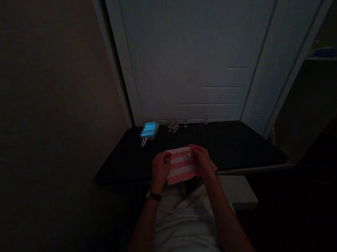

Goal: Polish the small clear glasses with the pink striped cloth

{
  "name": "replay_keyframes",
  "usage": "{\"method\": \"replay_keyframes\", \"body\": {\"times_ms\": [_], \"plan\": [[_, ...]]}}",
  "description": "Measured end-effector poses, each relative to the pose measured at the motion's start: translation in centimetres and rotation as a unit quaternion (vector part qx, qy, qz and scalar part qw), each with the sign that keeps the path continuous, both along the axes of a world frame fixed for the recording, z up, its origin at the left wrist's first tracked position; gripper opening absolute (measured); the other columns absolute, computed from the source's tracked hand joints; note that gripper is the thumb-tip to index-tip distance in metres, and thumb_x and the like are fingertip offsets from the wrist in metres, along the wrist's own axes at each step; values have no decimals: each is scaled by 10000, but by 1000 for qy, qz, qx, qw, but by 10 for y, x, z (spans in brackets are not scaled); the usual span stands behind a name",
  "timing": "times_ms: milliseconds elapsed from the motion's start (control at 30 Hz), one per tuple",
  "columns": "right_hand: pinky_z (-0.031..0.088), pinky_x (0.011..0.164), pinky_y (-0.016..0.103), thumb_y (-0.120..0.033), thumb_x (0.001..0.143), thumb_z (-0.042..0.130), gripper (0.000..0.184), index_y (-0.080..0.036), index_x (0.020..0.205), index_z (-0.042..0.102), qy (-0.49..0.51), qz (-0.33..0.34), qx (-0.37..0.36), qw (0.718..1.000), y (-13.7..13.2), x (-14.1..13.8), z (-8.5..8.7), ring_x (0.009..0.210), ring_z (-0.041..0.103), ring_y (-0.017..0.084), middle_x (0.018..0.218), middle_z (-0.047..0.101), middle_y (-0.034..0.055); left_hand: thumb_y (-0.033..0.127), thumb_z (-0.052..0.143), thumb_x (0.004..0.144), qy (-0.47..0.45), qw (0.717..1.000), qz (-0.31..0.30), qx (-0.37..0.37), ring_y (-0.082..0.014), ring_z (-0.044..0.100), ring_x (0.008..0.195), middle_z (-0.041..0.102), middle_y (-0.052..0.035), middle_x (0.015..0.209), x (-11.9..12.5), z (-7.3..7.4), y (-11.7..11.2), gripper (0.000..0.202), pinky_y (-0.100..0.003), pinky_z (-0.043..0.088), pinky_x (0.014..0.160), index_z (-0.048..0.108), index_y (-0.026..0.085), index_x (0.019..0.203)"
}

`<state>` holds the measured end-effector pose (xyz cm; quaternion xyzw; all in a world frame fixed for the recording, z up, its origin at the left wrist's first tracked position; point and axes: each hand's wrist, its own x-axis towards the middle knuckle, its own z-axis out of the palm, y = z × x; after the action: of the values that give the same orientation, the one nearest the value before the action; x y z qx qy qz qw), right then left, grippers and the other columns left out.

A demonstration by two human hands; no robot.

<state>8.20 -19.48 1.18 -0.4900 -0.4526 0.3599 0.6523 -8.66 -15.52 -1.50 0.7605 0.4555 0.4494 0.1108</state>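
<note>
A pink-and-white striped cloth (180,167) lies at the near edge of a black table (233,145). My left hand (160,168) grips the cloth's left side with curled fingers; a watch sits on that wrist. My right hand (202,159) holds the cloth's right side, fingers closed over its top corner. A small shiny thing shows near my right fingertips, too small to name.
A blurred blue object (149,130) rests at the table's far left corner. Several small clear glass items (175,126) stand along the far edge by a white door (194,52). A dark wall is on the left. The room is dim.
</note>
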Motion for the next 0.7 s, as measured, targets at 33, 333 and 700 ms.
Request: {"method": "replay_keyframes", "body": {"times_ms": [33,333,700], "plan": [[338,443,216,-294,679,511,287,-161,865,685,-10,7,-8,1000,-1,-1,3,480,449,106,520,549,-17,102,454,749,1,1000,-1,0,-175,571,854,630,-50,882,0,0,0,208,-305,437,798,608,170,871],[301,448,216,-208,648,485,240,-148,745,696,-113,56,-38,991,1,-31,20,474,411,89,548,570,-6,88,436,759,3,1000,-5,5,-184,572,848,639,-49,874,3,3,-4,222,-326,441,805,620,175,847],[289,440,207,-272,628,513,287,-131,810,684,-69,-14,-41,997,-1,19,9,468,384,83,537,528,-25,84,440,759,18,1000,-7,-13,-188,570,872,642,-53,889,0,-2,1,222,-330,434,825,626,178,836]]}}
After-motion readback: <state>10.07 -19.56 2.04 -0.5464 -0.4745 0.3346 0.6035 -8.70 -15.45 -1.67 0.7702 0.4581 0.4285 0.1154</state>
